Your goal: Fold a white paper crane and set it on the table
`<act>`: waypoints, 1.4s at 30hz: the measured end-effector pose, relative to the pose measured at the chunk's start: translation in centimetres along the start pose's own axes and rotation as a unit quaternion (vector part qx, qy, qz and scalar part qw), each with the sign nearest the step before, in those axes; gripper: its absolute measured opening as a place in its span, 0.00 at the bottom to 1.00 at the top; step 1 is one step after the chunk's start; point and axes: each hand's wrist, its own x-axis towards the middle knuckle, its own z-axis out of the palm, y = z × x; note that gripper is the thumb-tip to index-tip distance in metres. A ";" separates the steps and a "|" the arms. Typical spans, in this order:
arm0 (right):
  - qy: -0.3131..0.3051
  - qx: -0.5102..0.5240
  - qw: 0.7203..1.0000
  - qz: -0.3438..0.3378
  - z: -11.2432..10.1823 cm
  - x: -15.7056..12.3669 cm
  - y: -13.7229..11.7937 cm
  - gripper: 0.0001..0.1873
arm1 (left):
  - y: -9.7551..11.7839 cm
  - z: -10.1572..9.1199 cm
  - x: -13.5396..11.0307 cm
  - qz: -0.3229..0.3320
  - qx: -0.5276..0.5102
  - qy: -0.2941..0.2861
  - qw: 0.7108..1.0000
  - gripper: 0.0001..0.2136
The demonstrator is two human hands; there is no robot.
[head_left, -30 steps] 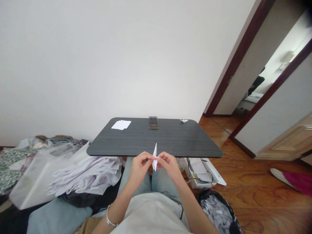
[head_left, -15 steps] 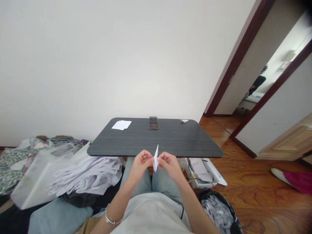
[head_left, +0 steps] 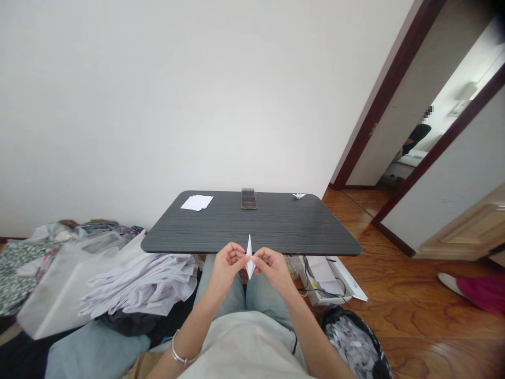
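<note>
**Paper fold (head_left: 249,257) pinched from both sides**

The narrow white paper fold is held upright, tip up, just before the near edge of the table (head_left: 315,234) and above the lap. Its lower half is pinched by the left hand (head_left: 225,266) from 9 o'clock and by the right hand (head_left: 272,266) from 3 o'clock, with the fingertips pressed together on it. A crease low on the fold is judged to be in work. The next move is judged to call for a steady pinch on one side while the other side is shifted. Farther off on the table, sheets (head_left: 196,202) lie at 11 o'clock, a phone (head_left: 248,199) at 12 and a small folded piece (head_left: 298,196) at 1.
</note>
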 end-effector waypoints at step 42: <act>0.006 0.068 0.997 0.019 0.0 0.3 0.6 0.12 | -0.5 -0.1 0.2 0.023 -0.036 -0.015 0.999 0.12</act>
